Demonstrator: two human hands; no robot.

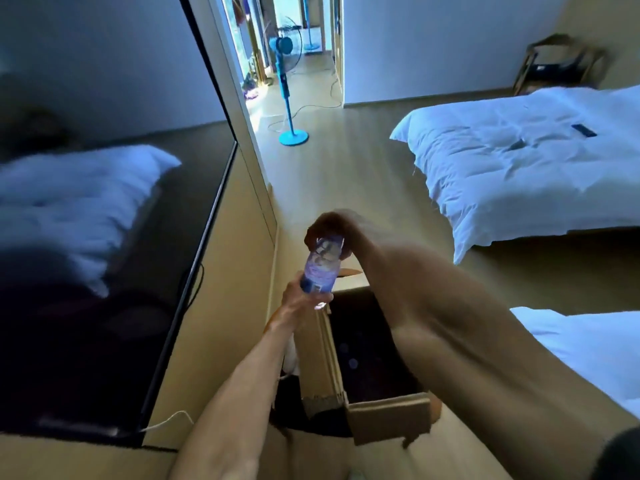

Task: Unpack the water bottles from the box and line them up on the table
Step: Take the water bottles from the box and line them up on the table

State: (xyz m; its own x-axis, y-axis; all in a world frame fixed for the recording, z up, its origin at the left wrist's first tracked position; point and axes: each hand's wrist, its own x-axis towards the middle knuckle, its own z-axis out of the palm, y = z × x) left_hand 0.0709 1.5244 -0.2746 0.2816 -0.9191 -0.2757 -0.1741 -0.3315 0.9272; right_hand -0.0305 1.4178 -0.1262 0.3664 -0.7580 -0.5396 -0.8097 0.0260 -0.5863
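Item one: water bottle. I am seeing it held in the air above the far end of the box, tilted, its blue-and-white label facing me. Both hands are on it.

Item two: left hand. It is gripping the bottle's lower end, fingers curled round the clear base from the left side.

Item three: right hand. It is reaching over from the right, wrist bent, fingers curling down over the bottle's top end. The cap itself is hidden under the fingers, so I cannot tell exactly how they are sitting on it.

Item four: cardboard box. It is standing open below the arms, flaps up, its inside dark. I am making out a few faint round shapes in there, possibly bottle caps, but the shadow is too deep to be sure.

Item five: television. A large dark screen is standing at the left, reflecting bedding, with a white cable trailing from its lower edge.

Item six: wooden surface. It is showing pale under the television, at the lower left.

Item seven: surroundings. A bed with a white duvet is lying at the right, with a second white bed nearer me. A blue standing fan is standing on the floor by the doorway.
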